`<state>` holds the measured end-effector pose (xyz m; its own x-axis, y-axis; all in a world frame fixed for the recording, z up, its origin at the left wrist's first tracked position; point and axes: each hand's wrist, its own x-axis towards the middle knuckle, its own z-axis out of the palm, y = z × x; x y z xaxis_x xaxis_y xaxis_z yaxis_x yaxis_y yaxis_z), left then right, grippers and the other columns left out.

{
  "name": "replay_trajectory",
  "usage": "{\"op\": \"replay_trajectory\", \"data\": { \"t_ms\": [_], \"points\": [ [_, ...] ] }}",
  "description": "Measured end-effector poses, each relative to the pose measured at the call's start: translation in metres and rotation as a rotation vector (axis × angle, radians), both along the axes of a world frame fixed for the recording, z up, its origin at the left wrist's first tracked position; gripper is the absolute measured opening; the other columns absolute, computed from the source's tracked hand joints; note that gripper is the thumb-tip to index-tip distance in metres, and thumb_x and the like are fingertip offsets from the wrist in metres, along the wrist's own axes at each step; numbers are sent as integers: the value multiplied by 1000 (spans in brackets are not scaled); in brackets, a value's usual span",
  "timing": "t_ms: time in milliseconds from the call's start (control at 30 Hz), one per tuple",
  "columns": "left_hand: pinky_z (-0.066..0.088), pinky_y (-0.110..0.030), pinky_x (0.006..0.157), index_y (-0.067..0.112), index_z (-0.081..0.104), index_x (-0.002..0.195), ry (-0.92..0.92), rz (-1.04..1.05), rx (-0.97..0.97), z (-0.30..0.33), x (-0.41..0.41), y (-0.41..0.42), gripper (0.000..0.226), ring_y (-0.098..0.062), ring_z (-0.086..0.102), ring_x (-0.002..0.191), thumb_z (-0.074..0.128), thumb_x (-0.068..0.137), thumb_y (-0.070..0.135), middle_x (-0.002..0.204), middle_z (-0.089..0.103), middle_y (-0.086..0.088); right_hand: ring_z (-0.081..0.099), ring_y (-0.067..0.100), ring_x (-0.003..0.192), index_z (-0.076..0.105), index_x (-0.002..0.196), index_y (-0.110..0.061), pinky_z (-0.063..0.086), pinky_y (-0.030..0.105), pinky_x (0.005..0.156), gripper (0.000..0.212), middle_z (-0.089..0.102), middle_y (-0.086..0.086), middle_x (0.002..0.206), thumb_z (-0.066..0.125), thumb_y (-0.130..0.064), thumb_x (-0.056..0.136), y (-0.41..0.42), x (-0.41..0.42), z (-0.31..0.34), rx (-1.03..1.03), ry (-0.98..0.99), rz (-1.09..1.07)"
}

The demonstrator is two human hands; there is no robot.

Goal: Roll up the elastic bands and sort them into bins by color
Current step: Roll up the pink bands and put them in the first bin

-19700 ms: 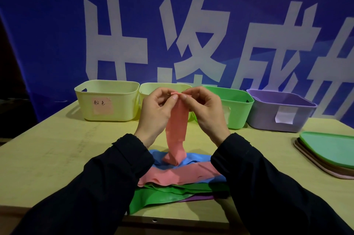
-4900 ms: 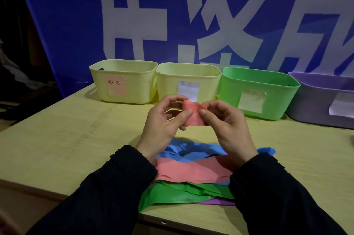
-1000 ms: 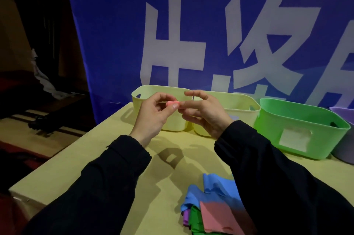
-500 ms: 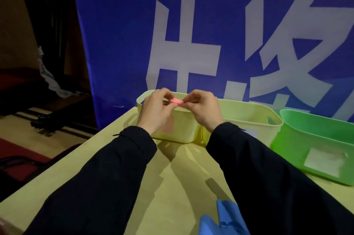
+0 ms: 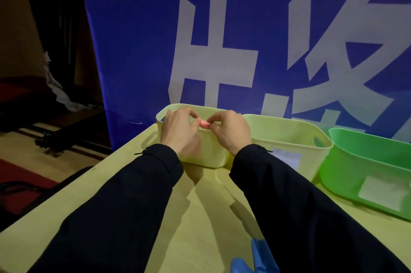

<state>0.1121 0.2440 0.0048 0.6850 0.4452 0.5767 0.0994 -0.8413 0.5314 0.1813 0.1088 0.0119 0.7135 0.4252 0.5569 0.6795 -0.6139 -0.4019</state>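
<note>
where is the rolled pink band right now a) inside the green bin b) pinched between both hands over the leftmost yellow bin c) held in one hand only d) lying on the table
b, the pink band is pinched between the left hand and the right hand above the leftmost yellow bin.

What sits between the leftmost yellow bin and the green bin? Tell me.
A second pale yellow bin stands between the leftmost yellow bin and the green bin, shown in the head view.
</note>
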Motion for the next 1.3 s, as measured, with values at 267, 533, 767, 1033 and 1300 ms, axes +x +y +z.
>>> {"op": "replay_trajectory", "data": {
  "t_ms": [267,533,767,1033,1300],
  "points": [
    [49,-25,89,17,75,106,-112,-158,-96,13,-51,-39,16,-11,65,100,64,98,24,104,73,5,70,12,93,80,99,-26,55,28,82,17,78,-8,98,65,-22,91,-38,-40,8,67,59,86],
    [52,-29,80,25,72,91,122,-403,-200,-28,-101,-128,6,-11,66,86,66,94,23,87,72,10,70,17,76,81,94,-22,53,29,70,18,77,0,85,65,-15,88,-139,-101,-25,-50,208,35],
    [46,-29,77,20,72,93,196,-428,-182,-41,-118,-173,8,-18,64,91,65,94,24,91,71,3,69,19,72,80,88,-27,51,29,67,15,76,-2,78,68,-19,86,-188,-126,-44,-45,275,-30],
    [42,-29,60,18,70,79,736,-445,110,-35,-140,-193,41,-19,62,72,62,92,56,74,70,2,73,15,89,81,88,-21,56,33,84,18,79,-2,90,68,-10,83,-218,-137,-54,-60,324,-20],
    [45,-27,68,27,71,97,1033,-647,249,-10,-176,-191,36,-10,60,77,83,76,53,88,71,10,71,12,89,80,90,-21,55,27,79,17,78,-3,91,68,-11,85,-239,-143,-54,-46,337,-19]
  ]
}}
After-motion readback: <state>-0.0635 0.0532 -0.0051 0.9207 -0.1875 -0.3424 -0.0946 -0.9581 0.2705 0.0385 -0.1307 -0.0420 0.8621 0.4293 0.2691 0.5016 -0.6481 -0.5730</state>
